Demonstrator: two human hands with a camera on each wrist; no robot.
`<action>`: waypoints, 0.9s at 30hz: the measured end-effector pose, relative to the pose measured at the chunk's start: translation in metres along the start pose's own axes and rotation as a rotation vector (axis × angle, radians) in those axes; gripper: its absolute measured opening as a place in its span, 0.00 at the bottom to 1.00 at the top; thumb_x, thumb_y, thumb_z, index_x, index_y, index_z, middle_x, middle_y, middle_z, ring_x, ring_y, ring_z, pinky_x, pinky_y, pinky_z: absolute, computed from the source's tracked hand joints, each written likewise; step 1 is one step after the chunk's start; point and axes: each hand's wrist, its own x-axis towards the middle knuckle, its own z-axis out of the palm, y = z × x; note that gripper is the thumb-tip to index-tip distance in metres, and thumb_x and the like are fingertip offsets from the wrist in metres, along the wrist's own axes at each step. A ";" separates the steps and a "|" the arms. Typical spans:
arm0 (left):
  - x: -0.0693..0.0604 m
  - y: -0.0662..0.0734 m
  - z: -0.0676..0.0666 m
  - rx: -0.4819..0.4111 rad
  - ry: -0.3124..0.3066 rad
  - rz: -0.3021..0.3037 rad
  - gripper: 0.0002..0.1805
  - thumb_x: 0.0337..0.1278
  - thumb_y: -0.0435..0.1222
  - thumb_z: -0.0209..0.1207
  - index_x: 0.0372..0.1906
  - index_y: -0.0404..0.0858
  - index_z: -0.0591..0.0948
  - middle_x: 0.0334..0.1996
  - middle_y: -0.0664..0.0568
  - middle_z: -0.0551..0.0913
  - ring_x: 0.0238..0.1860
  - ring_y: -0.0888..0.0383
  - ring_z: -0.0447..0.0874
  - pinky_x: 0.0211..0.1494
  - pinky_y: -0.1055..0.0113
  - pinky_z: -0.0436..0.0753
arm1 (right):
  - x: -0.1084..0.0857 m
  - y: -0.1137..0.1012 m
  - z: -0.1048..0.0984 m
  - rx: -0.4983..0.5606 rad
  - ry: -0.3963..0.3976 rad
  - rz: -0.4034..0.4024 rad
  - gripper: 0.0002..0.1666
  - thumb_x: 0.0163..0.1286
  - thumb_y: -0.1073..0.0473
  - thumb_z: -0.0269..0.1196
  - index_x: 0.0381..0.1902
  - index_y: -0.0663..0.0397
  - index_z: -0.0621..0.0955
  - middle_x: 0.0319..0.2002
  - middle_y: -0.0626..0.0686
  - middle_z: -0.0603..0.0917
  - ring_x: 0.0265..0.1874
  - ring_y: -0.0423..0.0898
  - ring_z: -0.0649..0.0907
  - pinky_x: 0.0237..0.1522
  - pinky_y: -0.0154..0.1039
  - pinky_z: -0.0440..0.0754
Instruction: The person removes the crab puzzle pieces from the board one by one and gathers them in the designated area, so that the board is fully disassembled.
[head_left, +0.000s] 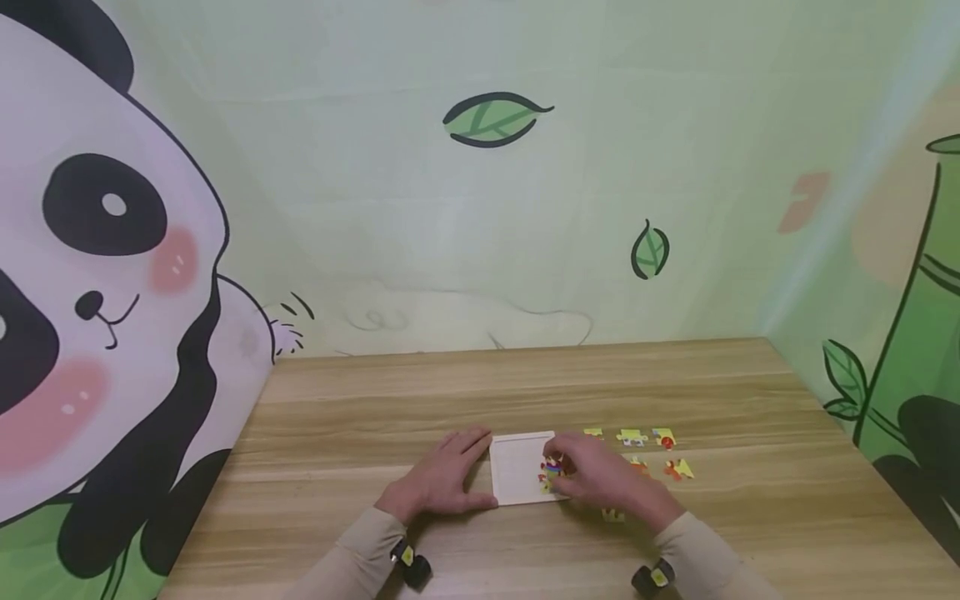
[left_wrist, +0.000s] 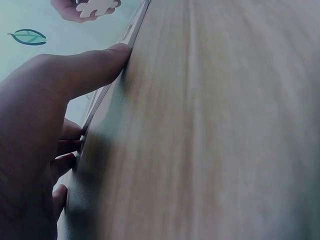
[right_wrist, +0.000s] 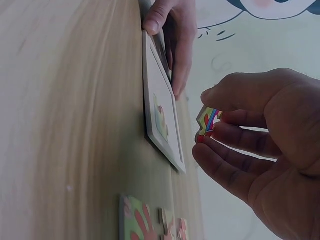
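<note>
A shallow white puzzle tray (head_left: 517, 472) lies on the table. My left hand (head_left: 448, 473) rests at its left side, with the thumb at the near corner and the fingers at the edge. My right hand (head_left: 600, 475) pinches a colourful puzzle piece (right_wrist: 208, 121) between thumb and fingers. In the right wrist view that piece is held off the tray, tilted. Another puzzle piece (right_wrist: 160, 121) lies inside the tray, in the corner nearest my right hand in that view. The left wrist view shows the pale back of the held piece (left_wrist: 97, 7).
Several loose puzzle pieces (head_left: 632, 437) lie on the wooden table (head_left: 390, 400) right of the tray, some partly hidden by my right hand and forearm. Behind the table stands a wall (head_left: 360, 192) with a panda and leaves on it.
</note>
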 end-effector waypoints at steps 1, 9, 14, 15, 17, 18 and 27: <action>0.000 0.000 0.000 0.000 -0.003 -0.002 0.54 0.52 0.67 0.56 0.74 0.35 0.60 0.74 0.45 0.60 0.75 0.51 0.57 0.78 0.52 0.55 | -0.001 0.001 -0.001 -0.003 0.002 -0.003 0.15 0.56 0.61 0.70 0.43 0.55 0.81 0.35 0.46 0.79 0.33 0.40 0.79 0.34 0.31 0.80; 0.000 -0.001 0.003 -0.008 0.000 -0.003 0.53 0.52 0.66 0.57 0.74 0.35 0.60 0.74 0.45 0.60 0.75 0.51 0.57 0.78 0.52 0.55 | -0.009 0.007 -0.009 0.001 0.010 0.000 0.14 0.58 0.61 0.68 0.43 0.52 0.80 0.37 0.44 0.80 0.35 0.40 0.79 0.37 0.33 0.83; 0.000 -0.001 0.002 -0.004 -0.006 -0.009 0.53 0.52 0.67 0.56 0.75 0.36 0.59 0.75 0.46 0.60 0.75 0.51 0.56 0.79 0.52 0.55 | -0.015 0.012 -0.016 -0.016 0.014 0.005 0.17 0.58 0.61 0.68 0.46 0.55 0.81 0.38 0.45 0.81 0.36 0.41 0.80 0.37 0.34 0.83; 0.000 -0.001 0.001 -0.002 -0.010 -0.014 0.53 0.52 0.67 0.56 0.75 0.36 0.59 0.75 0.46 0.59 0.75 0.52 0.56 0.79 0.53 0.54 | -0.017 0.013 -0.017 -0.031 0.019 0.005 0.17 0.58 0.61 0.69 0.46 0.55 0.81 0.37 0.44 0.80 0.35 0.41 0.79 0.36 0.34 0.82; 0.000 0.000 0.001 -0.001 -0.013 -0.017 0.54 0.52 0.67 0.56 0.75 0.36 0.59 0.75 0.46 0.59 0.75 0.52 0.56 0.79 0.53 0.54 | -0.021 0.017 -0.019 -0.060 0.038 -0.004 0.16 0.57 0.61 0.69 0.44 0.54 0.81 0.34 0.44 0.80 0.33 0.40 0.79 0.34 0.33 0.81; 0.000 0.000 0.001 -0.002 -0.014 -0.018 0.54 0.52 0.67 0.56 0.75 0.36 0.59 0.75 0.46 0.59 0.75 0.52 0.56 0.79 0.52 0.54 | -0.024 0.019 -0.019 -0.070 0.047 -0.007 0.15 0.56 0.62 0.69 0.43 0.54 0.81 0.33 0.44 0.79 0.32 0.40 0.78 0.33 0.32 0.80; 0.001 0.000 0.002 0.001 -0.001 -0.010 0.54 0.52 0.67 0.57 0.74 0.36 0.59 0.74 0.46 0.60 0.75 0.51 0.57 0.78 0.52 0.55 | -0.043 0.033 -0.024 -0.065 0.076 -0.007 0.16 0.56 0.63 0.69 0.44 0.58 0.82 0.36 0.45 0.80 0.35 0.40 0.81 0.36 0.33 0.84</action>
